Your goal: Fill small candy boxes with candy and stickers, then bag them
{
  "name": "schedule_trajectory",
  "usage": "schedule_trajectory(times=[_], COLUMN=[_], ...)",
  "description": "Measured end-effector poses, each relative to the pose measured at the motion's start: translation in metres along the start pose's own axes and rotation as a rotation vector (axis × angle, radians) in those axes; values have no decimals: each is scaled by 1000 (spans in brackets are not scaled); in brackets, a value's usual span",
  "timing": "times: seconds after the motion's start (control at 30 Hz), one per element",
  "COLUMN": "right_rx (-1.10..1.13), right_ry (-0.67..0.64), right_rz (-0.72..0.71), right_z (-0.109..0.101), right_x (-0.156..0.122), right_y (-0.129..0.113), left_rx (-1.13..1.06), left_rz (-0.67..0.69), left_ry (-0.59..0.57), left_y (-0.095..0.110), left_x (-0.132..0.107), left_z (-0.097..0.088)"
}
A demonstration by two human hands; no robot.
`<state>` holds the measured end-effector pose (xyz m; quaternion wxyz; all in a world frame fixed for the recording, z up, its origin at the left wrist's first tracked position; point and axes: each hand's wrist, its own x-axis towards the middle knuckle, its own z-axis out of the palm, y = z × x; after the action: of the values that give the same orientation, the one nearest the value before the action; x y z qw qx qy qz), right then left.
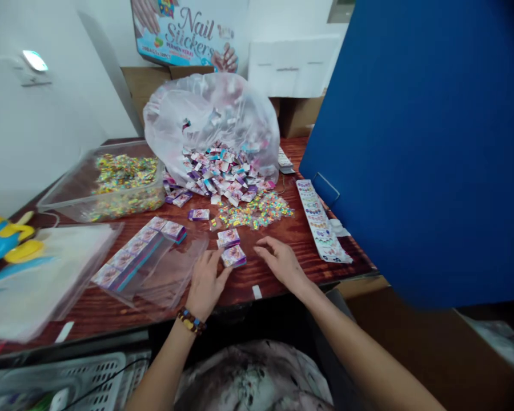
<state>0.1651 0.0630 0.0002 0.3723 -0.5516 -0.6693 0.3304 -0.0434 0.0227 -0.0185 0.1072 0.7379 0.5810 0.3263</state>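
Observation:
My left hand (206, 281) rests at the left side of a small printed box (234, 256), thumb and forefinger on its edges. Just behind that box lies another small box (228, 237). To the right, my right hand (283, 264) hovers over the table with thumb and forefinger slightly apart, holding nothing visible. Beside my left hand is a clear plastic bag (171, 268). A row of small boxes (135, 246) lies on or in it; I cannot tell which. Farther back are a single purple-sided box (199, 214) and a pile of small colourful candy packets (257, 210).
A big translucent bag (167, 125) spills many small boxes (223, 171). A clear tub (68, 197) holds colourful packets. Sticker sheets (319, 222) lie right, beside a large blue panel (411, 154). Stacked plastic bags (51, 274) lie left; a basket (107, 371) stands below.

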Motion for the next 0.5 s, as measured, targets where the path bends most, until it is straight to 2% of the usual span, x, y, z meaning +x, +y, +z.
schedule_trajectory(times=[0.07, 0.13, 0.2, 0.27, 0.37, 0.5], right_rx=[-272, -506, -752, -816, -874, -928], right_ry=[122, 191, 170, 125, 40, -52], right_rz=[-96, -117, -57, -27, -7, -39], right_z=[-32, -69, -105, -132, -152, -155], right_x=[14, 35, 58, 79, 98, 103], right_y=[18, 43, 72, 100, 134, 155], left_rx=[-15, -42, -52, -30, 15, 79], left_rz=[10, 15, 7, -17, -14, 22], left_ry=[14, 46, 83, 124, 147, 105], left_y=[-5, -6, -6, -6, -8, -9], left_x=[2, 0, -3, -6, -9, -8], left_z=[3, 6, 7, 8, 11, 13])
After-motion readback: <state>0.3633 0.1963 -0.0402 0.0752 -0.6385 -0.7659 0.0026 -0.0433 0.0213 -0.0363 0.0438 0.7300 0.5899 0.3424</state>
